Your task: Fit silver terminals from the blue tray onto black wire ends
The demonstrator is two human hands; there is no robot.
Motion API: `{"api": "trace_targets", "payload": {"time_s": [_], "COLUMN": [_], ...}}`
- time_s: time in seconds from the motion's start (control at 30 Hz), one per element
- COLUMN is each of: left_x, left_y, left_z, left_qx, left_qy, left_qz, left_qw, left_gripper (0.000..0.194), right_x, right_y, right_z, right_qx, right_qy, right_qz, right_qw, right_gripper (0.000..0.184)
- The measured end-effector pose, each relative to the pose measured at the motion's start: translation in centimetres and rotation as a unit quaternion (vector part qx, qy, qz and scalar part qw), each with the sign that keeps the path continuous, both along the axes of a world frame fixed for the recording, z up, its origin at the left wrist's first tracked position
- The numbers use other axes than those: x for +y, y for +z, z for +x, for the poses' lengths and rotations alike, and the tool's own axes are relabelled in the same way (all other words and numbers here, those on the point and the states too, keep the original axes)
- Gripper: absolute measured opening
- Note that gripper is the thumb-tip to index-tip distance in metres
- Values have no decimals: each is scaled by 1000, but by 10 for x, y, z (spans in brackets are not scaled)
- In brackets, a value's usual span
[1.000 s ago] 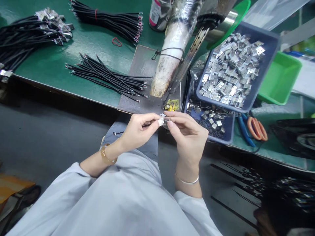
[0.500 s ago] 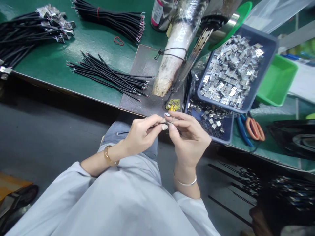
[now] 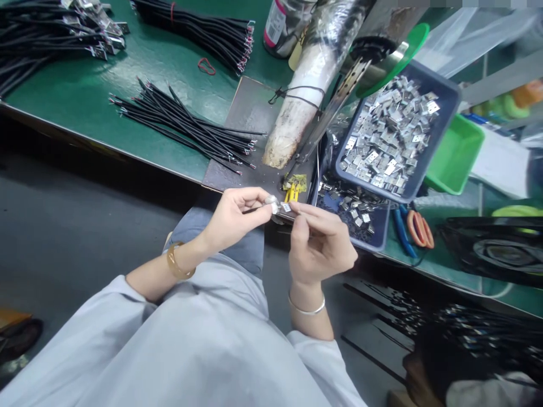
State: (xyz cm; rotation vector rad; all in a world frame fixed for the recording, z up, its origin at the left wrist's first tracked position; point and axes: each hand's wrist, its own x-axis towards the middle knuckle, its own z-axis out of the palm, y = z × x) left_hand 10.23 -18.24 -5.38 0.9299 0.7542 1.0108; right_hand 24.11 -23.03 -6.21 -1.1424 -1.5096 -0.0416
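Note:
My left hand (image 3: 241, 217) is closed in a pinch on a thin black cable (image 3: 253, 210), which runs back under the fingers. A small silver metal connector (image 3: 286, 207) shows just past its pale-covered fingertips. My right hand (image 3: 324, 240) is beside the connector, thumb and index finger pressed together, its index fingertip at or very near the connector's edge. What that pinch holds, if anything, is too small to make out. Just beyond the hands, a yellow holder (image 3: 292, 193) stands on the dark board (image 3: 237, 121) at the table edge.
Loose black cables (image 3: 186, 127) lie left, with cable bundles behind. A white wrapped tube (image 3: 292, 110) and a metal soldering iron (image 3: 316, 133) slant over the board. Right are a bin of metal shells (image 3: 449, 102), a lower bin (image 3: 384, 229), a green tray (image 3: 475, 133) and pliers (image 3: 419, 229). Another person's head (image 3: 436, 362) is lower right.
My hands have drawn slightly apart, and the right hand's spread fingers have folded in. The connector shows more clearly between the hands. The view has shifted a little.

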Motion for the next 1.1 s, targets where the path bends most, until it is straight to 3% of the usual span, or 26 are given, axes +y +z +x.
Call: {"api": "trace_targets", "payload": {"time_s": [0.17, 0.47, 0.7, 0.9, 1.1], "left_x": [5, 13, 18, 22, 23], "left_y": [2, 0, 1, 6, 8], "left_z": [0, 4, 8, 10, 10], "left_qx": [8, 44, 79, 103, 108], "left_qy": [5, 27, 47, 57, 68], "left_qz": [14, 23, 57, 70, 87], "left_qw": [1000, 998, 994, 991, 988], "left_gripper": [31, 25, 18, 25, 22], "right_x": [5, 11, 15, 19, 20], "right_y": [-7, -11, -10, -8, 0], "right_z": [1, 8, 5, 5, 2], "right_qx": [96, -70, -61, -23, -18], "right_qy": [-2, 11, -28, 0, -17], "right_qz": [-80, -5, -33, -77, -73], "right_qw": [992, 997, 997, 997, 997], "right_gripper": [5, 18, 16, 8, 10]}}
